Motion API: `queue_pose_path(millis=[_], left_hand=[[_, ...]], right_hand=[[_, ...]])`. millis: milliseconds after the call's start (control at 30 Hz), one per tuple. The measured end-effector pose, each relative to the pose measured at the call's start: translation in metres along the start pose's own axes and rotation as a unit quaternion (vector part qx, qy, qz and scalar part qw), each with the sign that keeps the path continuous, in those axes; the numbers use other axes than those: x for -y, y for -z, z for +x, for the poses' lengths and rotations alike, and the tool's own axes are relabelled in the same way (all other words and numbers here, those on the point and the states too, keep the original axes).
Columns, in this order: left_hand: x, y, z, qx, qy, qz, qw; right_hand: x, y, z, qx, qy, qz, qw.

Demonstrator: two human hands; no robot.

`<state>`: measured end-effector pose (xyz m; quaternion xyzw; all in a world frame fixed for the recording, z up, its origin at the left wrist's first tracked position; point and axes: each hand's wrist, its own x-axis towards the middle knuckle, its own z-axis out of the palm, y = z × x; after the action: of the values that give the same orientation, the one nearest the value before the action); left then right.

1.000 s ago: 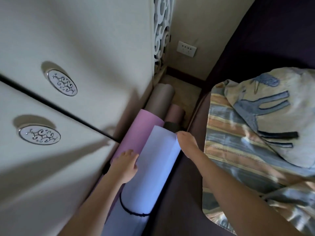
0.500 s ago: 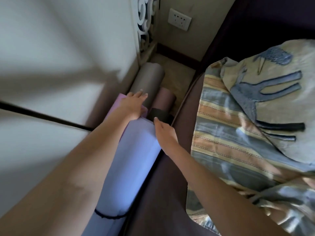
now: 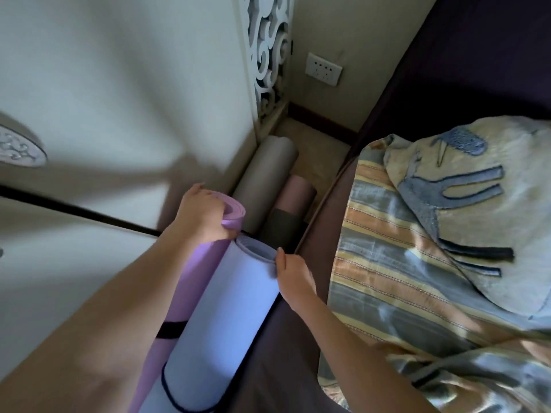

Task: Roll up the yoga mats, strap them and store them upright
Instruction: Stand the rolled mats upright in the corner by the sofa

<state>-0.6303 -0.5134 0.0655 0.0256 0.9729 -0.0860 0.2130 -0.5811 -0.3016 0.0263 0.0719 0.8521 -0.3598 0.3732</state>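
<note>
While both rolls stand strapped in the gap between wardrobe (image 3: 125,93) and bed (image 3: 298,338), storing looks the step in hand. From the head view, the left hand (image 3: 198,217) curls round the purple mat (image 3: 202,269)'s top; the right hand (image 3: 293,274) touches the lavender mat (image 3: 232,317)'s rim, fingers together. Next, I'd judge, settle them upright against the wardrobe.

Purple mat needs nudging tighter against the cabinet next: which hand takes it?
Left, probably. The left hand already grips the purple mat at its top end; the right hand is on the pale blue mat.
</note>
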Motion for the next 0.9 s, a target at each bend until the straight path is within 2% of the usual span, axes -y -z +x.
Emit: queue_pose_path(millis=[100,200,300,400,500,567,633,700,767,900], left_hand=[[0.012,0.01,-0.031,-0.039,0.012,-0.069,0.997],[0.023,0.015,-0.052,-0.044,-0.02,-0.046,0.998],[0.028,0.015,-0.066,-0.109,-0.049,-0.039,0.992],[0.031,0.017,-0.076,-0.107,-0.051,-0.036,0.992],[0.034,0.022,-0.083,-0.082,-0.057,-0.041,0.994],[0.033,0.029,-0.091,-0.052,-0.04,-0.024,0.998],[0.029,0.039,-0.099,0.015,-0.012,-0.011,1.0],[0.023,0.053,-0.109,0.114,0.025,-0.015,0.993],[0.019,0.06,-0.123,0.178,0.06,-0.034,0.982],[0.023,0.044,-0.162,0.195,0.083,-0.043,0.976]], right_hand=[[0.0,-0.001,-0.004,-0.026,-0.025,-0.014,0.999],[0.004,-0.001,-0.009,-0.02,-0.038,-0.022,0.999],[0.006,0.002,-0.012,-0.023,-0.01,0.01,1.0],[0.008,0.006,-0.016,-0.009,-0.013,0.039,0.999],[0.02,0.01,-0.028,0.069,0.047,0.082,0.993],[0.023,0.011,-0.038,0.14,0.111,0.046,0.983],[0.023,0.009,-0.051,0.187,0.132,-0.017,0.973],[0.021,-0.001,-0.066,0.179,0.163,-0.097,0.965],[0.022,-0.015,-0.084,0.158,0.184,-0.138,0.96],[0.023,-0.04,-0.114,0.144,0.17,-0.157,0.962]])
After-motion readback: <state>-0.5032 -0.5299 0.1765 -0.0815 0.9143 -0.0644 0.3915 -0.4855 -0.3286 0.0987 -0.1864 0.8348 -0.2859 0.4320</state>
